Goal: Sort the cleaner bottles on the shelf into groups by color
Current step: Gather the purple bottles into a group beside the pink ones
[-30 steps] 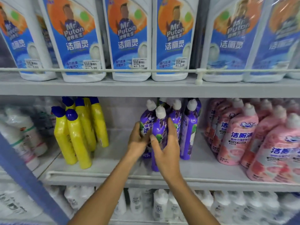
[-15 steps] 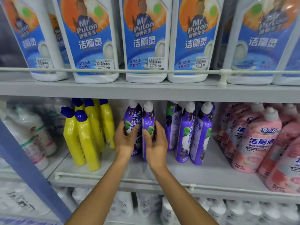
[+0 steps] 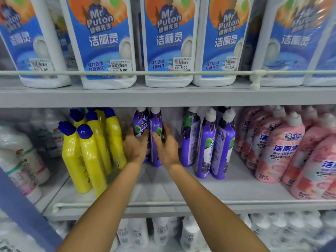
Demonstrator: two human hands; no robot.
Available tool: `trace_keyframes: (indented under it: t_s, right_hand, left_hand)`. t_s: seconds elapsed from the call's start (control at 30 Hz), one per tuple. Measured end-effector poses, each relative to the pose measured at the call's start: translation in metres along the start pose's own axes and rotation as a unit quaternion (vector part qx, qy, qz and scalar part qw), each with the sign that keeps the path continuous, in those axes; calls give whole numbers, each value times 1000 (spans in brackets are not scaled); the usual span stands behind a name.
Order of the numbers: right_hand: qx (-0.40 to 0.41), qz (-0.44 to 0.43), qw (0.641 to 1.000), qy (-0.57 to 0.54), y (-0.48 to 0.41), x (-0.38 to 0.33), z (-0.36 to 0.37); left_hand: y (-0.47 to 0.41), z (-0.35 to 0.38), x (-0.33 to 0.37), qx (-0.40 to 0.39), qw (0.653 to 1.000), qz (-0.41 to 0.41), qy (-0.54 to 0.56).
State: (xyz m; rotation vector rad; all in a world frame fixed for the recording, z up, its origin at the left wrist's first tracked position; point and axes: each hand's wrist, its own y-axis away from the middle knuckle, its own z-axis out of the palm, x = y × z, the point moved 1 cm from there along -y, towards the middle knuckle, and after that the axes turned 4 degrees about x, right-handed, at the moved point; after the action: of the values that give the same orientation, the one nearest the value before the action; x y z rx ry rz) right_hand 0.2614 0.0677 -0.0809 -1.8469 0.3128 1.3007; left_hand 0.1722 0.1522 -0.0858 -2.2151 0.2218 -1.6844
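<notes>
both hands reach onto the middle shelf [image 3: 163,195], side by side, each wrapped round a bottle. the left hand [image 3: 135,146] grips the first purple bottle [image 3: 140,122] at its waist, thumb across the front label, fingers hidden behind it. the right hand [image 3: 167,148] grips the second purple bottle [image 3: 156,120], thumb on the front and fingers curled round its right side. the two bottles stand upright and touch each other, their white caps close under the shelf above, and the hands nearly meet in front of them. whether the bases rest on the shelf or are just lifted cannot be told, since the hands and wrists cover them.

just left of the left hand stands the cluster of yellow bottles [image 3: 91,151] with blue caps, the nearest one close beside the wrist. right of the right hand, across a small gap, stand the other purple bottles [image 3: 205,142], and past those the pink bottles [image 3: 281,146] fill the right end. at the far left, white bottles [image 3: 23,160] are blurred. above, big white jugs [image 3: 105,42] with blue labels sit behind a rail [image 3: 127,72].
</notes>
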Motion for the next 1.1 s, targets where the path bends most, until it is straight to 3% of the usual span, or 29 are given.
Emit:
trace_keyframes:
  t_s: [0.2,0.33,0.43,0.53,0.63,0.73,0.9,1.1]
  right_hand:
    - [-46,55,997,-26,14,-22,-52]
    - [33,26,996,-84,33,-52,-132]
    - [116,-9,989,-96,33,-57,-185]
    - [183,-16,981,-65,17,-45,-223]
    - [135,2,991,-19,3,-27,-224]
    - [47,41,998,-12,8,-3,-199]
    - [76,53,995,-32,20,10,-194]
    - [67,45,996,-44,71,-15,-187]
  left_hand:
    - [-1,-20,4,-66,996,26,45]
    - [25,-37,32,-47,997,63,11]
    - [54,-42,59,-45,989,67,125]
    - [72,-16,88,-106,973,49,201]
    - [75,37,96,-201,961,25,187]
    - [83,75,89,-230,966,27,112]
    - [90,71,75,-210,968,95,101]
    - [98,16,48,-223,966,86,95]
